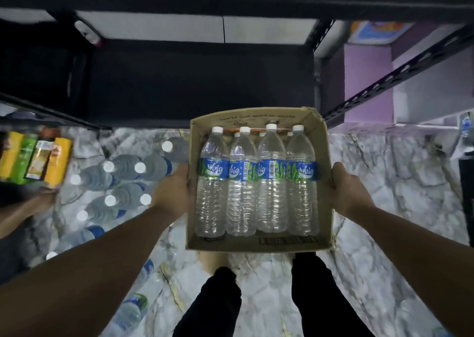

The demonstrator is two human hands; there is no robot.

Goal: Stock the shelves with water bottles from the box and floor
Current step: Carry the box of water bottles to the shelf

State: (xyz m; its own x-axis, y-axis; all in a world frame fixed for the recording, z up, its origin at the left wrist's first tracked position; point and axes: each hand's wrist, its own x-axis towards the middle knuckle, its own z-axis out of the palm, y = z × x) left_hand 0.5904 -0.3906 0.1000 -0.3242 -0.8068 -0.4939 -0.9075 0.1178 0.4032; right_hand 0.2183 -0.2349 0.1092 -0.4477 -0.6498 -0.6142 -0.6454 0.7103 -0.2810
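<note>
I hold an open cardboard box (259, 244) in front of me, above the marble floor. My left hand (174, 190) grips its left wall and my right hand (346, 190) grips its right wall. Inside lie several clear water bottles (256, 183) with white caps and blue-green labels, caps pointing away from me, with more beneath them. Ahead is a dark metal shelf (195, 85) whose lower level looks bare. More water bottles (123, 177) stand on the floor at my left.
Another person's hand (43, 198) holds a pack of yellow and green juice cartons (36, 162) at far left. A slotted shelf upright (389, 80) runs at the right beside a purple wall. My legs (256, 298) are below the box.
</note>
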